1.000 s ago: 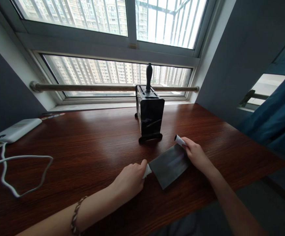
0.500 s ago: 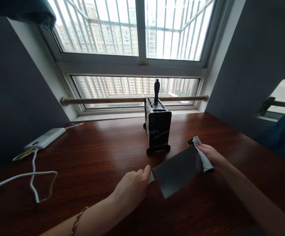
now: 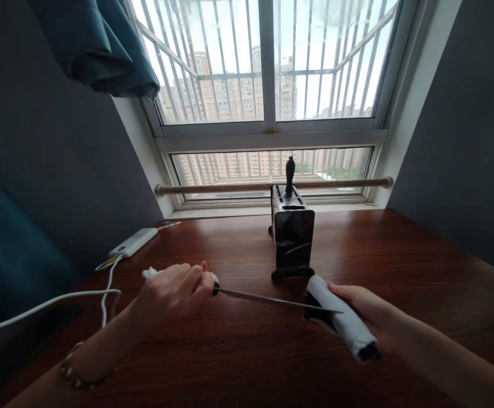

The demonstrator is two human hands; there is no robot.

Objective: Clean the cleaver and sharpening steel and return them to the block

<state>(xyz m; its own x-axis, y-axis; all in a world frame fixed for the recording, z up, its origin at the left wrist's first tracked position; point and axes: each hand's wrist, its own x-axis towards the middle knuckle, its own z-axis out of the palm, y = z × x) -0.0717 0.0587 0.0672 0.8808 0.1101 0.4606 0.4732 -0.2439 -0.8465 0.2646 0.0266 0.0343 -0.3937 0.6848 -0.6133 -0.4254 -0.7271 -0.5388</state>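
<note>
My left hand [image 3: 174, 294] is closed around the handle of a cleaver [image 3: 259, 297], whose blade points right and is seen nearly edge-on. Something white sticks out behind that fist; I cannot tell what it is. My right hand [image 3: 363, 303] grips a folded white-and-black cloth [image 3: 346, 320] from its right side. The blade's far end lies against or just over the cloth; which of the two I cannot tell. Beyond the hands stands a black knife block [image 3: 294, 241], with one dark handle [image 3: 290, 175] upright in its top.
Everything stands on a reddish-brown wooden table [image 3: 212, 238]. At the left lies a white power bank [image 3: 134, 242] with a white cable [image 3: 80, 294] running from it. A barred window [image 3: 212, 62] and a horizontal rod [image 3: 229, 188] are behind. A blue curtain [image 3: 106, 51] hangs upper left.
My left hand has moved left and up with the cleaver, and its blade has turned from showing its flat side to nearly edge-on. The view has shifted left and up.
</note>
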